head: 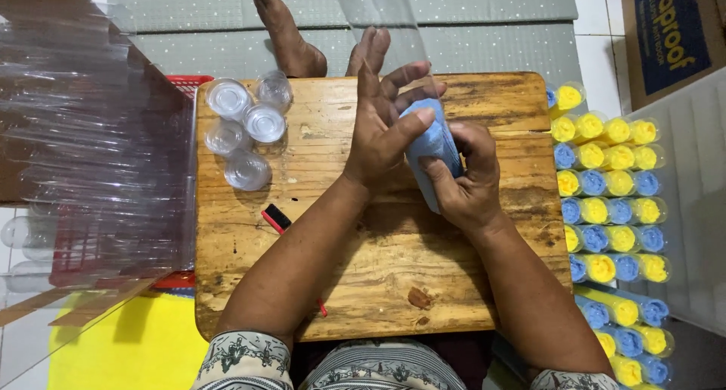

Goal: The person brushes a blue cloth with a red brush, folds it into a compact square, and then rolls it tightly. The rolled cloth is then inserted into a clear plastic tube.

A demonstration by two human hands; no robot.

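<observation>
Both my hands meet over the middle of a low wooden table (pixel 484 284). My right hand (pixel 465 182) grips a clear plastic tube (pixel 435 152) stuffed with a blue cloth. My left hand (pixel 386 129) rests on top of the blue cloth, thumb pressing on it, the other fingers spread. The upper, empty part of the clear tube rises toward the camera. Several clear round caps (pixel 246 121) lie on the table's far left corner.
Rows of filled tubes with yellow and blue contents (pixel 612 201) lie to the right of the table. A stack of empty clear tubes (pixel 91 155) sits at left over a red basket (pixel 185 81). A small red-and-black tool (pixel 276 218) lies on the wood. My feet (pixel 291 42) rest beyond the table.
</observation>
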